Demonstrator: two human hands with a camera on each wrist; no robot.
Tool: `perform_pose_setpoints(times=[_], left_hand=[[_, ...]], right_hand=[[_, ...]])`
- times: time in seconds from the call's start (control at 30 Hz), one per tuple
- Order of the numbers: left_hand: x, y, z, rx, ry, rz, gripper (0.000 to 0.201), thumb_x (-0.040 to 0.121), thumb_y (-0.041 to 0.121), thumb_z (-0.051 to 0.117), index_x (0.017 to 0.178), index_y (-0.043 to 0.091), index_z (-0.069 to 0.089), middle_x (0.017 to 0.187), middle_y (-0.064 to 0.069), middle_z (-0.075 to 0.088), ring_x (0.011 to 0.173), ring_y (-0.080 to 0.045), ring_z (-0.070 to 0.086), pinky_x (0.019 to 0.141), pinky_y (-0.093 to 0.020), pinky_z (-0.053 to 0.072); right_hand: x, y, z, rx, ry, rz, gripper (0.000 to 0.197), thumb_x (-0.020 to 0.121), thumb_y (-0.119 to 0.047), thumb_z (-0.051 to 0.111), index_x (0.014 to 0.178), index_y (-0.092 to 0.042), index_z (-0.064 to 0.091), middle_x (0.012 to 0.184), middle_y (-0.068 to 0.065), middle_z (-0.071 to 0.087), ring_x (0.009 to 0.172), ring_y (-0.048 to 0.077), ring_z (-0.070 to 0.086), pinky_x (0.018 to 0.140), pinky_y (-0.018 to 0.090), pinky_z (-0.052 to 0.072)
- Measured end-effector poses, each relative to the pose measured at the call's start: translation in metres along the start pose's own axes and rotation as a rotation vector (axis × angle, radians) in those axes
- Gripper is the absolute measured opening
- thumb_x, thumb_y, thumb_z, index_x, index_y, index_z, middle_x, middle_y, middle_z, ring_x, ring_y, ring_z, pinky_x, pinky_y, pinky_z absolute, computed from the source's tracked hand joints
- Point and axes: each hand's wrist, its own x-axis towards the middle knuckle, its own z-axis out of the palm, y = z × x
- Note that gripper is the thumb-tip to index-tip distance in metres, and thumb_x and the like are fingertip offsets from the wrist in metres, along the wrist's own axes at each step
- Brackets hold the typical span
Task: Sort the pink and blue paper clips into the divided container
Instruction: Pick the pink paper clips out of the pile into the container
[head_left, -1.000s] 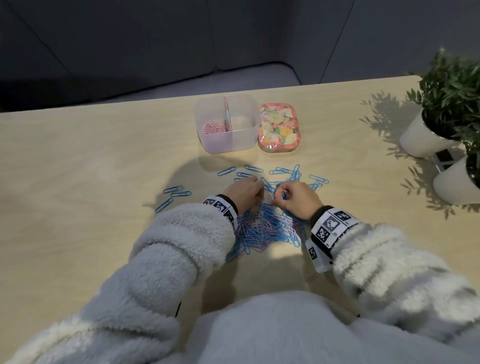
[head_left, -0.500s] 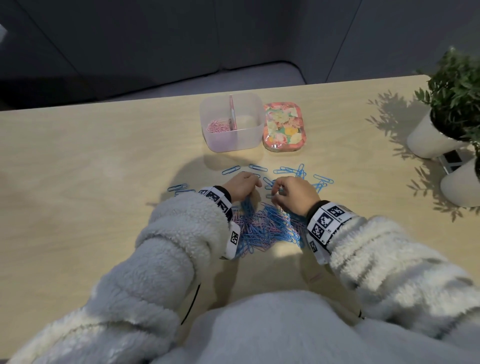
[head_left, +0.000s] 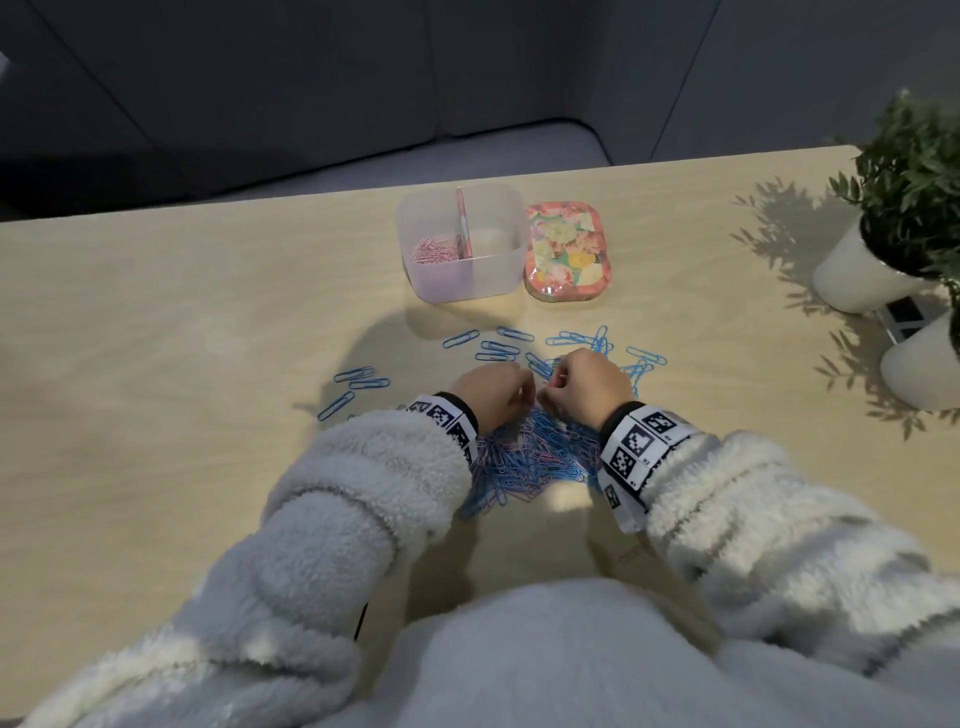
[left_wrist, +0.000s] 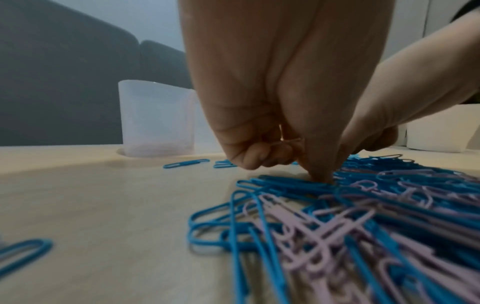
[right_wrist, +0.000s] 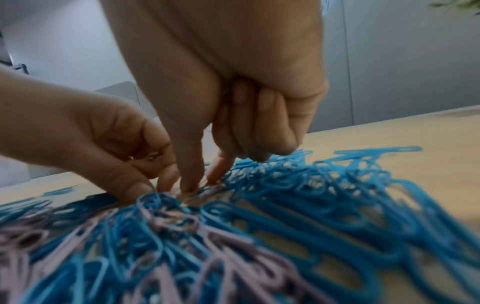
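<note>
A heap of mixed blue and pink paper clips (head_left: 530, 460) lies on the table between my wrists. My left hand (head_left: 498, 392) sits at the heap's far edge. Its fingers (left_wrist: 249, 156) are curled round pink clips, and one fingertip presses the heap (left_wrist: 337, 205). My right hand (head_left: 576, 384) is beside it. Its thumb and forefinger (right_wrist: 189, 174) pinch down on a pink clip at the top of the heap (right_wrist: 233, 226). The clear divided container (head_left: 498, 280) stands farther back, with pink clips (head_left: 434, 253) in its left compartment.
Loose blue clips (head_left: 506, 348) are scattered between the heap and the container, and a few more (head_left: 358, 382) lie to the left. A floral lid (head_left: 569, 257) rests right of the container. Two white plant pots (head_left: 857, 280) stand at the table's right edge.
Both hands have stayed at the far edge of the heap, only their fingers working. My left hand has drawn back slightly towards me.
</note>
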Motion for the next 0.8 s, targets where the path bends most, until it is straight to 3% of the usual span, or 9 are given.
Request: perform_pose_setpoints(times=[0.07, 0.17, 0.27, 0.37, 0.47, 0.57, 0.63, 0.7, 0.8], left_hand=[[-0.001, 0.000, 0.000, 0.019, -0.005, -0.005, 0.021, 0.089, 0.014, 0.050, 0.105, 0.005, 0.058, 0.111, -0.017, 0.058, 0.103, -0.030, 0.055, 0.086, -0.035, 0.041], [-0.004, -0.002, 0.000, -0.047, 0.040, -0.042, 0.018, 0.089, 0.012, 0.050, 0.101, 0.002, 0.058, 0.109, -0.016, 0.060, 0.102, -0.030, 0.056, 0.083, -0.033, 0.040], [-0.007, -0.009, -0.005, -0.224, 0.135, -0.097, 0.013, 0.086, 0.010, 0.053, 0.094, 0.003, 0.060, 0.099, -0.014, 0.064, 0.093, -0.029, 0.057, 0.074, -0.028, 0.038], [-0.007, -0.014, -0.008, -0.423, 0.170, -0.128, 0.010, 0.087, 0.013, 0.057, 0.092, 0.006, 0.062, 0.086, -0.007, 0.058, 0.078, -0.020, 0.052, 0.072, -0.025, 0.039], [-0.004, -0.010, -0.008, -0.549, 0.105, -0.169, 0.022, 0.089, 0.016, 0.057, 0.108, 0.006, 0.061, 0.076, 0.001, 0.052, 0.069, -0.011, 0.048, 0.063, -0.019, 0.038], [-0.003, 0.000, -0.007, -0.681, 0.013, -0.220, 0.016, 0.092, 0.009, 0.048, 0.101, 0.006, 0.061, 0.068, 0.003, 0.051, 0.065, -0.014, 0.048, 0.054, -0.016, 0.038], [-0.003, 0.008, -0.007, -0.762, 0.000, -0.271, 0.014, 0.093, 0.009, 0.043, 0.085, 0.008, 0.055, 0.065, 0.000, 0.049, 0.057, -0.014, 0.044, 0.047, -0.019, 0.034], [-0.002, 0.016, -0.005, -0.758, -0.008, -0.259, 0.023, 0.092, 0.014, 0.047, 0.069, 0.013, 0.046, 0.062, -0.001, 0.045, 0.053, -0.013, 0.040, 0.046, -0.021, 0.032], [0.000, 0.022, 0.003, -0.480, 0.005, -0.188, 0.031, 0.089, 0.023, 0.055, 0.063, 0.017, 0.039, 0.060, 0.001, 0.041, 0.059, -0.016, 0.040, 0.056, -0.026, 0.032]], right_hand=[[0.006, -0.002, 0.002, 0.075, -0.060, -0.006, 0.013, 0.074, -0.015, 0.063, 0.061, -0.015, 0.060, 0.062, 0.002, 0.059, 0.070, 0.024, 0.060, 0.064, 0.026, 0.042], [0.008, 0.001, -0.001, 0.214, -0.156, -0.046, 0.024, 0.075, -0.009, 0.061, 0.052, -0.014, 0.053, 0.053, 0.003, 0.055, 0.051, 0.017, 0.052, 0.053, 0.024, 0.039], [0.004, 0.015, -0.016, 0.465, -0.111, -0.067, 0.030, 0.081, -0.005, 0.053, 0.052, -0.012, 0.050, 0.050, 0.007, 0.049, 0.042, 0.013, 0.040, 0.045, 0.020, 0.033], [-0.004, 0.032, -0.030, 0.743, -0.158, 0.028, 0.029, 0.086, 0.002, 0.044, 0.059, -0.009, 0.050, 0.053, 0.008, 0.053, 0.036, 0.012, 0.041, 0.036, 0.016, 0.029], [-0.010, 0.041, -0.032, 0.853, -0.199, 0.086, 0.021, 0.087, 0.007, 0.042, 0.078, -0.011, 0.048, 0.062, 0.012, 0.056, 0.034, 0.011, 0.049, 0.031, 0.015, 0.030], [-0.014, 0.038, -0.025, 0.586, -0.195, 0.042, 0.022, 0.089, -0.009, 0.051, 0.068, -0.016, 0.050, 0.056, 0.005, 0.050, 0.033, 0.010, 0.044, 0.035, 0.017, 0.032], [-0.015, 0.032, -0.019, 0.305, -0.144, -0.031, 0.030, 0.084, -0.024, 0.061, 0.057, -0.016, 0.052, 0.058, 0.005, 0.054, 0.052, 0.017, 0.053, 0.054, 0.027, 0.043], [-0.017, 0.024, -0.013, 0.038, -0.076, -0.025, 0.027, 0.081, -0.033, 0.064, 0.063, -0.016, 0.053, 0.070, 0.006, 0.059, 0.072, 0.024, 0.056, 0.065, 0.030, 0.041], [-0.017, 0.015, -0.006, -0.127, 0.001, -0.024, 0.018, 0.080, -0.032, 0.065, 0.079, -0.014, 0.061, 0.086, 0.007, 0.066, 0.085, 0.027, 0.061, 0.069, 0.030, 0.041]])
